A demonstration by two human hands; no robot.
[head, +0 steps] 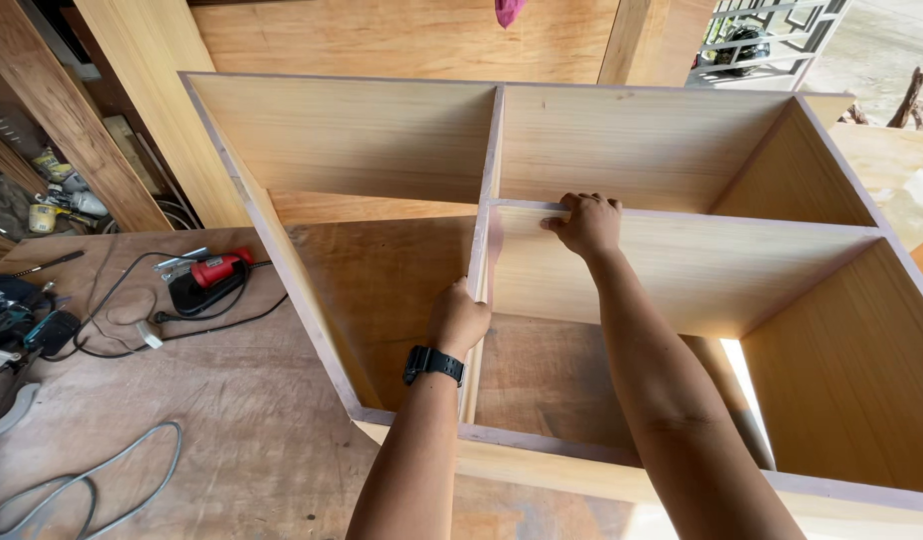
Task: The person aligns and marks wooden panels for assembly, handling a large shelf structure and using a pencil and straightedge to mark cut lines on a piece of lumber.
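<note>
Plywood cabinet carcass [682, 150] lies open-face-up on the workbench [232, 420], filling its right half. 2 hands on it. Left hand [459, 318] closed around the upright divider [479, 262] edge. Right hand [585, 222] curled, pinching the shelf panel [702, 265] edge near the junction. Panels look stiff, thin, fairly light; edges give the best hold. 1 red power tool [212, 275] near the bench's left edge.

Bare forearms, black wristwatch [434, 364] on left
</note>
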